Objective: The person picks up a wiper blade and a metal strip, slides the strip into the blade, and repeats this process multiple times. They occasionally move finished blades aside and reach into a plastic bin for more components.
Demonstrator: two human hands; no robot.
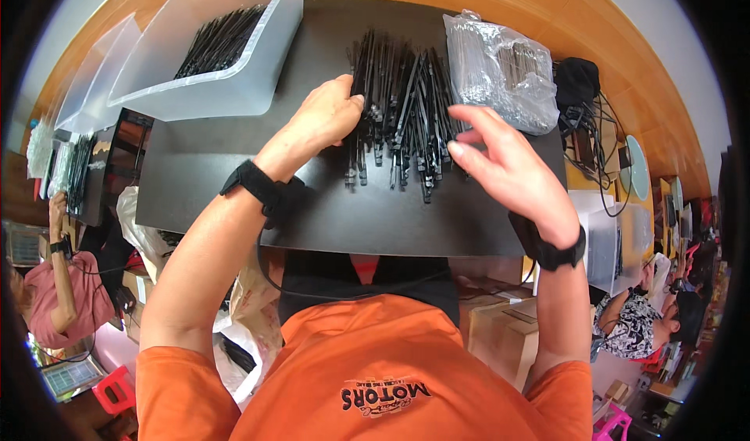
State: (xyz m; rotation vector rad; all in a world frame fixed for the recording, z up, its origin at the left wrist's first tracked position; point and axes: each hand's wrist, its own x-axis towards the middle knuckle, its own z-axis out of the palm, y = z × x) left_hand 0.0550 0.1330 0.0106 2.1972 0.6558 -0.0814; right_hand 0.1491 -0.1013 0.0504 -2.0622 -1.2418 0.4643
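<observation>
A loose pile of thin black strips (410,113) with small shiny bits on them lies on the dark table (226,160), their ends uneven toward me. My left hand (332,111) is at the pile's left edge, its fingers curled in and the thumb tip against the strips. Most of its fingertips are hidden, so whether it grips any strip does not show. On the pile's right side my right hand (504,160) is held with thumb and fingers apart and nothing between them. Its fingertips come close to the outermost strips. Each wrist wears a black band.
A translucent plastic bin (234,89) holding more black strips stands at the back left. Behind the pile's right side lies a clear plastic bag (500,70) of strips. Black cables (598,140) hang beyond the table's right edge. Other people work at both sides.
</observation>
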